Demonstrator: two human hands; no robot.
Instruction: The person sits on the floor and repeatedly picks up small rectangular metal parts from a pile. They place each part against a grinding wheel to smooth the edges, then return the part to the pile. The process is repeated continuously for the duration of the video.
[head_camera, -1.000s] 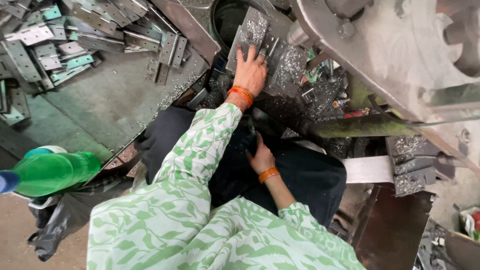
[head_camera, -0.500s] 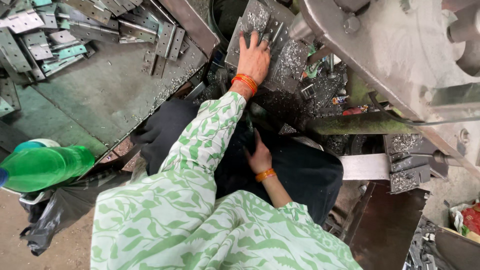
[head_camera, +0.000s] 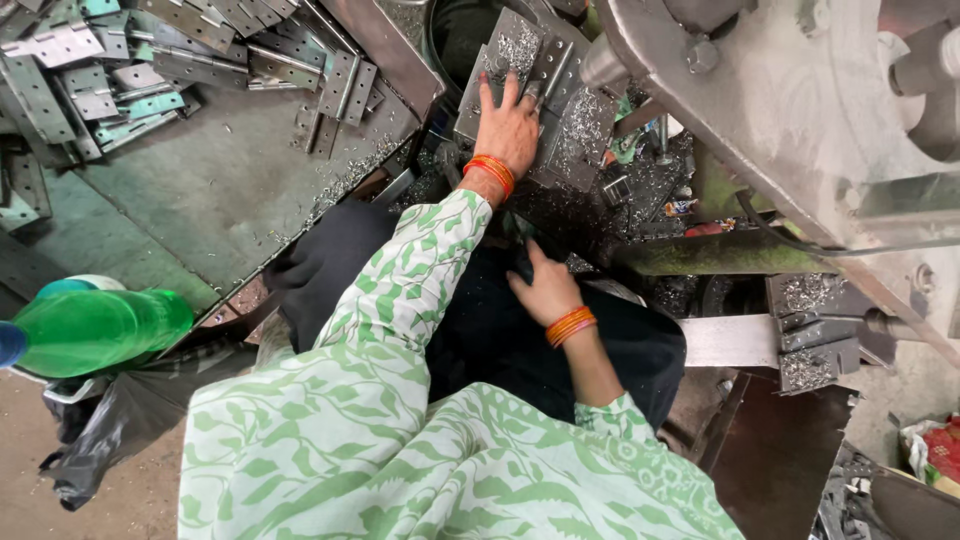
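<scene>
Left hand (head_camera: 510, 125): your open palm lies flat on the shaving-strewn metal plate (head_camera: 575, 120); press evenly.
Right hand (head_camera: 545, 290): loosely open, empty; keep it low.

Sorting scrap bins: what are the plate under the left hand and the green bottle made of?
Plate: looks like bare steel, a dull grey sheen with punched slots, strewn with bright metal chips; the left hand rests on it. Bottle: probably plastic, translucent glossy green.
</scene>
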